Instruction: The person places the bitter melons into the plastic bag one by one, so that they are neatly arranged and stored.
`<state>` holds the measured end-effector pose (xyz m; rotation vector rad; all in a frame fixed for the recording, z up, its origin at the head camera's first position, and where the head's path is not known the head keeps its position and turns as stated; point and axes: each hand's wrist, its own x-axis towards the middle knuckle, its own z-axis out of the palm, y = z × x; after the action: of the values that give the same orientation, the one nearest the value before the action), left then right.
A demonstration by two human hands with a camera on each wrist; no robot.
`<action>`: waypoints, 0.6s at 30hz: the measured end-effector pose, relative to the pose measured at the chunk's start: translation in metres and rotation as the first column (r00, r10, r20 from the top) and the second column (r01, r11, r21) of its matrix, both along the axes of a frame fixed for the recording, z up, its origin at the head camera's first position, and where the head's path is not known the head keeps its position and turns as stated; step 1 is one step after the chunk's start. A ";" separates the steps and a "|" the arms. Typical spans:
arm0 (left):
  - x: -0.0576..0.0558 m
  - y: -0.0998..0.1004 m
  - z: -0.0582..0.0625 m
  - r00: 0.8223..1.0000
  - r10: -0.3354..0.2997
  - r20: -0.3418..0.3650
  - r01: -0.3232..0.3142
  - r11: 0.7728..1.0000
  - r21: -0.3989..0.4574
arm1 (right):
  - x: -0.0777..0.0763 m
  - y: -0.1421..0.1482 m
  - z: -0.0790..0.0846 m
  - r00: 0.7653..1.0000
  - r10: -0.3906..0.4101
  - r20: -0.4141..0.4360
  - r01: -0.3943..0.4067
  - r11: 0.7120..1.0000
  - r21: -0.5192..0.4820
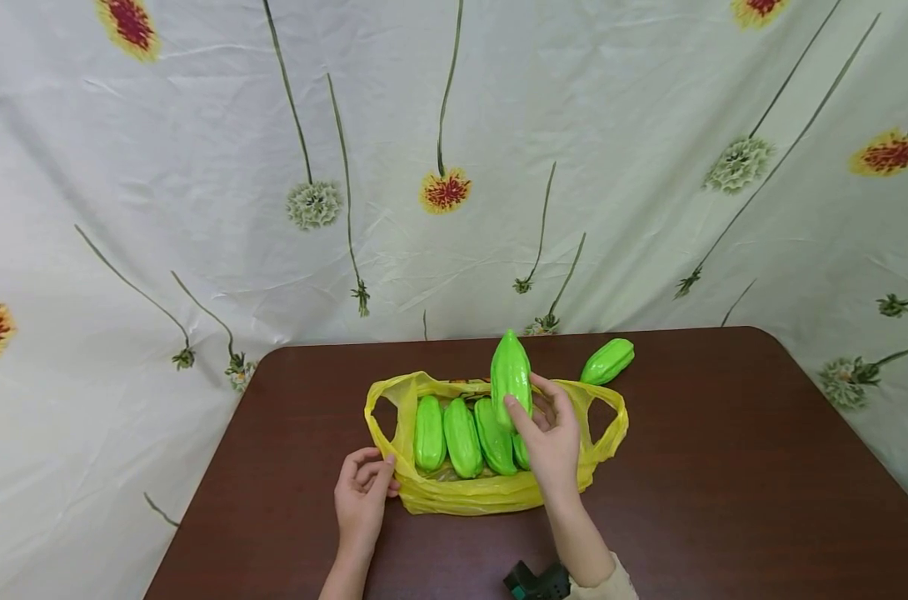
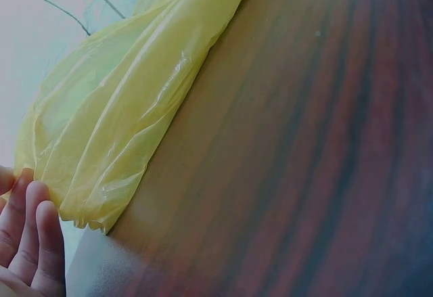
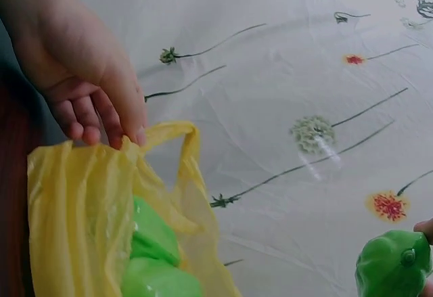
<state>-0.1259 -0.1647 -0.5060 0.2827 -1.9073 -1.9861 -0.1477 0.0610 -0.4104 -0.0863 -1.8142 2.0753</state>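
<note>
A yellow plastic bag (image 1: 484, 500) lies open on the table with several glossy green ridged gourds (image 1: 463, 439) side by side in its mouth. My right hand (image 1: 553, 429) grips another green gourd (image 1: 511, 375) upright above the right part of the bag, thumb on its near face. At the bag's left end, my left hand (image 1: 364, 492) pinches the plastic edge between thumb and fingers. In the left wrist view those fingertips (image 2: 40, 195) are at the crinkled yellow rim. The right wrist view has the held gourd (image 3: 392, 266) at its lower right corner.
One more green gourd (image 1: 607, 361) lies at the table's back edge, right of the bag. The dark brown table (image 1: 724, 467) meets a white flower-printed cloth (image 1: 394, 125) behind. A small black device (image 1: 538, 581) is beside my right forearm at the near edge.
</note>
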 end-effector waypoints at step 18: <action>0.000 0.000 0.000 1.000 -0.004 -0.002 0.004 1.000 0.001 | -0.002 -0.033 -0.027 0.995 0.091 0.039 -0.094 0.992 0.089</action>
<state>-0.1261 -0.1649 -0.5056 0.2777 -1.9073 -1.9887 -0.1494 0.0276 -0.4375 -0.0139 -1.9652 2.0612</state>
